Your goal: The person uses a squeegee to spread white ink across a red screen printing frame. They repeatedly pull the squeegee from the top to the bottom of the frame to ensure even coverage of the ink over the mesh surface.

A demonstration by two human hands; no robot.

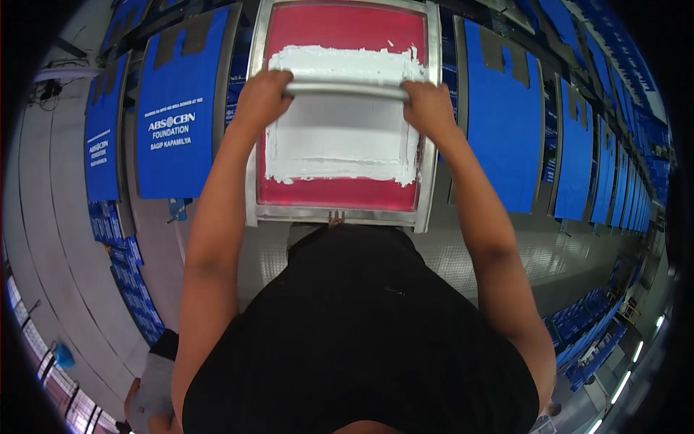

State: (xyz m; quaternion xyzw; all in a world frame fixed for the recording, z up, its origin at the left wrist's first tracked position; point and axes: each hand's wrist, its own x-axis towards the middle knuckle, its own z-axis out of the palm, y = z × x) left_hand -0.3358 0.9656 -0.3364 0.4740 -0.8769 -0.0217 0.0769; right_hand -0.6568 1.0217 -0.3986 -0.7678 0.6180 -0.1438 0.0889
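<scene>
Both my arms reach forward over a screen-printing frame (428, 195) with metal edges and a red border on its mesh. White ink (340, 170) covers the middle of the mesh in a rough rectangle, thickest along its edges. A long squeegee (347, 90) lies across the upper part of the inked area. My left hand (264, 101) is closed round its left end, and my right hand (431, 108) grips its right end. The squeegee is slightly blurred, and its blade edge is hard to make out. Whatever lies under the frame is hidden.
Blue bag panels lie flat on boards on both sides, a printed one (177, 108) at left and a plain one (504, 116) at right. Rows of further blue panels (571, 145) stretch away to the right. Another person (155, 383) is at the lower left.
</scene>
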